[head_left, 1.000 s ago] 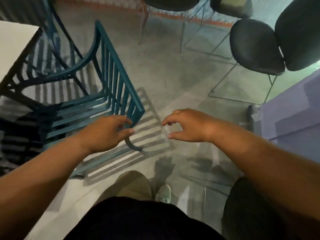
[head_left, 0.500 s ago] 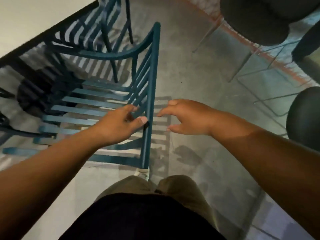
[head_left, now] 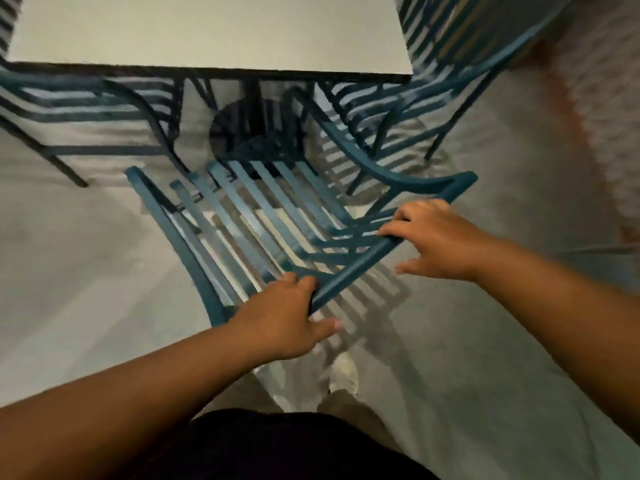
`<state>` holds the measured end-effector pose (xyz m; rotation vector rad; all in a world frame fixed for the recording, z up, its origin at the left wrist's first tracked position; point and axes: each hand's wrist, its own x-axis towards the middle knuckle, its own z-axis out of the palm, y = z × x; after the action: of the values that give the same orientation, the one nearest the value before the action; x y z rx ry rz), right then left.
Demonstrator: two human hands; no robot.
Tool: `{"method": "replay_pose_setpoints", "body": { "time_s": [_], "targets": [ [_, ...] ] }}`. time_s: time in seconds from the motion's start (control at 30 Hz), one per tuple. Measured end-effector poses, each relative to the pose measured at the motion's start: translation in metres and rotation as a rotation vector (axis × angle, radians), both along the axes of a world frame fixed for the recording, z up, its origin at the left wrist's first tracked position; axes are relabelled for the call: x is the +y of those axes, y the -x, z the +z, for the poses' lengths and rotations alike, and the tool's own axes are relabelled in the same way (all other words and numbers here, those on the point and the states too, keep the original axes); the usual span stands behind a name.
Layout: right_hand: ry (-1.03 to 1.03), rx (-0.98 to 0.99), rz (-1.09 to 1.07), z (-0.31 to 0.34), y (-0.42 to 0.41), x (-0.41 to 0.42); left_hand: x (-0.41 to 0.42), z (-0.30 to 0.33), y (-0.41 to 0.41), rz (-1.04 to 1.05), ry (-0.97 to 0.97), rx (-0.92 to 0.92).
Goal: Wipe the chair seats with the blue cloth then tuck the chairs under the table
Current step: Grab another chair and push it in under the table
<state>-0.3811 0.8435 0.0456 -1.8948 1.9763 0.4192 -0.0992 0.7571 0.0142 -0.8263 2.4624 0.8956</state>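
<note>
The white table (head_left: 207, 32) fills the upper part of the view, its dark-edged top seen from above and its black pedestal base (head_left: 249, 129) standing on the grey floor (head_left: 69, 271) beneath it. Pulled out on the near side of the table stands a teal slatted chair (head_left: 249, 209), its seat slats running toward the pedestal and only the seat's far end reaching the shadow below the table edge, so it is not tucked under. To the left of the table, another teal chair (head_left: 86, 109) sits partly beneath the top, and a third teal chair (head_left: 433, 98) stands at the table's right corner; both are blurred. On the near chair's top back rail, the side farthest from the table, the left hand (head_left: 280, 320) holds the rail with fingers curled over it and thumb spread below. The right hand (head_left: 436, 237) rests farther along the same rail, fingers bent over its top, thumb stretched out underneath and apart from the metal. A pale shoe (head_left: 343, 375) shows on the floor, just nearer than the chair from the table.
</note>
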Motion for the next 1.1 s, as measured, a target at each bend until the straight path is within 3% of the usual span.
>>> {"method": "replay_pose_setpoints", "body": {
  "time_s": [0.17, 0.37, 0.6, 0.9, 1.1],
  "targets": [
    [-0.119, 0.033, 0.151, -0.007, 0.042, -0.022, 0.029, -0.013, 0.008, 0.321, 0.142, -0.064],
    [-0.218, 0.053, 0.204, -0.030, 0.054, -0.055, 0.035, -0.020, 0.007, 0.408, 0.219, -0.088],
    [-0.162, 0.079, 0.215, -0.035, 0.028, -0.034, 0.034, -0.023, -0.030, 0.263, 0.313, -0.065],
    [-0.183, -0.085, 0.002, -0.030, -0.126, 0.009, -0.026, -0.003, -0.163, -0.085, 0.349, -0.065],
    [-0.178, -0.088, -0.141, -0.031, -0.200, 0.001, -0.077, -0.001, -0.213, -0.225, 0.348, -0.020]
  ]
}}
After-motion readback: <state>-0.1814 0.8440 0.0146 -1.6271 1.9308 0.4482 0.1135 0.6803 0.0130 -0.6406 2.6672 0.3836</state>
